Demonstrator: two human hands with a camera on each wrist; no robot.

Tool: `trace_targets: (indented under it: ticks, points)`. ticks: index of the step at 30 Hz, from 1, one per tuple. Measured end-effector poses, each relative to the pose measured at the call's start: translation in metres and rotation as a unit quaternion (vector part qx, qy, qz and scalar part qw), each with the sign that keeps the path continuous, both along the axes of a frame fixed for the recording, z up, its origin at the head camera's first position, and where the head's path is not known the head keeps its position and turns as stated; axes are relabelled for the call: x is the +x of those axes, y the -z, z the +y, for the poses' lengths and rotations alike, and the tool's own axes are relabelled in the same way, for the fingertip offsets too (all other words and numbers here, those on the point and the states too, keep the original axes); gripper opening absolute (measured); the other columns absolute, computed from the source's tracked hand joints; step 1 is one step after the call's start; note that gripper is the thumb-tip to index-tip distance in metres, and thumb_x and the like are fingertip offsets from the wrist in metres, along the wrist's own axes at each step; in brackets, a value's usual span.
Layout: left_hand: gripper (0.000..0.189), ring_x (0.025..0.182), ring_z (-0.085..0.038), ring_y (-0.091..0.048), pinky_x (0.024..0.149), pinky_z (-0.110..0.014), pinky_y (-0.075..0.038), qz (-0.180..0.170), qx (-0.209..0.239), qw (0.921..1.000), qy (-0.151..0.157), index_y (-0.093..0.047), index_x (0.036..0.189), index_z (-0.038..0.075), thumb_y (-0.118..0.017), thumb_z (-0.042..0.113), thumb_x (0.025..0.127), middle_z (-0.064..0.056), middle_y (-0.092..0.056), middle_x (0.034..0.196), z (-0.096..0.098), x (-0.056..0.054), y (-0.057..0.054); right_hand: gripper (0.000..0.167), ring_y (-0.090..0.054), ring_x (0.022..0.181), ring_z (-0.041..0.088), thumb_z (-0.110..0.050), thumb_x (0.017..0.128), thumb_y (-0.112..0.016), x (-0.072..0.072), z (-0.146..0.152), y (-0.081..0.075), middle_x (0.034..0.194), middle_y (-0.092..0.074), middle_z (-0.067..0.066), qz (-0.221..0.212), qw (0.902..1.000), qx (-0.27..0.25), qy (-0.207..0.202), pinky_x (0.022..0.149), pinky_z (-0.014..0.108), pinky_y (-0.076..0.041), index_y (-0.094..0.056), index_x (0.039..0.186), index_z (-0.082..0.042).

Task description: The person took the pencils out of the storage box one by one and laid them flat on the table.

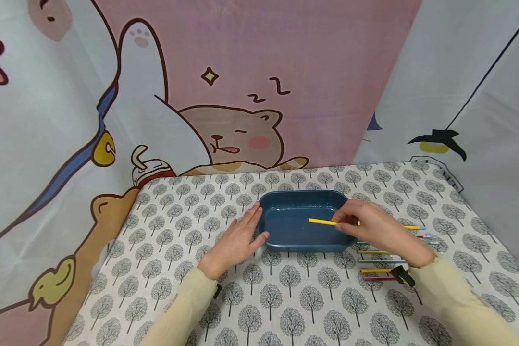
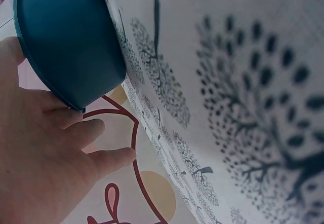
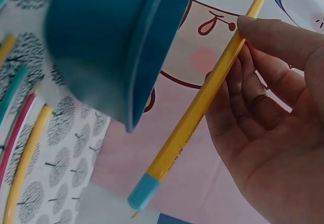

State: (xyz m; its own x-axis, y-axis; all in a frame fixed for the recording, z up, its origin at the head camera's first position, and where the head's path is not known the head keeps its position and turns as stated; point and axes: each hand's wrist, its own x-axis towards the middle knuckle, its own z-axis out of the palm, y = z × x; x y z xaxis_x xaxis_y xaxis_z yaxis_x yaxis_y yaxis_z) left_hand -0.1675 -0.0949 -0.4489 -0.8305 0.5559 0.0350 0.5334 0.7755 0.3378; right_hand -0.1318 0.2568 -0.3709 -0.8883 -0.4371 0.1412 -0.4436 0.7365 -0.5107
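Observation:
My right hand (image 1: 369, 226) pinches a yellow pencil (image 1: 322, 221) between thumb and fingers above the right part of a dark blue, rounded rectangular dish (image 1: 302, 248). In the right wrist view the pencil (image 3: 197, 107) slants beside the dish's wall (image 3: 101, 46), its light blue end pointing down. My left hand (image 1: 238, 238) lies against the dish's left end, thumb near the front corner and fingers extended along the rim. The left wrist view shows that hand (image 2: 45, 143) at the dish's edge (image 2: 71, 41), fingers spread.
Several colored pencils (image 1: 374, 271) lie roughly side by side on the tree-patterned cloth (image 1: 311, 298), right of the dish and partly under my right forearm. A cartoon-printed curtain (image 1: 328, 86) hangs behind the table and along its sides.

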Motion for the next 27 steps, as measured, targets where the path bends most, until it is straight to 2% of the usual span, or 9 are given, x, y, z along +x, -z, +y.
trace_targets:
  ticks: [15,24,27]
  points:
    - [0.078,0.158,-0.029,-0.018,0.120,-0.062,-0.027,-0.009,-0.004,0.9999,-0.004,-0.017,0.166,0.006,-0.036,0.056,0.109,-0.008,-0.008,0.174,0.001,0.000,0.000,0.017,-0.053,0.074,0.002,-0.005,0.087,-0.082,0.022,0.021,0.013,0.083,-0.060,-0.016,0.016,0.9997,0.017,0.012,0.062,0.024,-0.049,-0.078,0.096,-0.020]
    - [0.079,0.158,-0.029,-0.019,0.120,-0.062,-0.028,-0.002,-0.006,1.0000,0.000,-0.017,0.165,0.005,-0.033,0.057,0.109,-0.010,-0.009,0.174,0.000,0.000,0.000,0.021,-0.060,0.078,-0.003,-0.003,0.084,-0.083,0.039,0.041,0.026,0.092,-0.064,-0.016,0.028,0.9994,0.012,0.013,0.064,0.023,-0.055,-0.077,0.096,-0.018]
    - [0.078,0.158,-0.026,-0.015,0.121,-0.061,-0.027,-0.007,-0.009,0.9999,-0.003,-0.016,0.166,0.006,-0.034,0.056,0.109,-0.006,-0.006,0.174,0.000,0.000,-0.001,0.024,-0.060,0.080,-0.004,-0.003,0.083,-0.085,0.045,0.049,0.030,0.094,-0.065,-0.017,0.034,0.9993,0.006,0.016,0.064,0.023,-0.055,-0.076,0.096,-0.021]
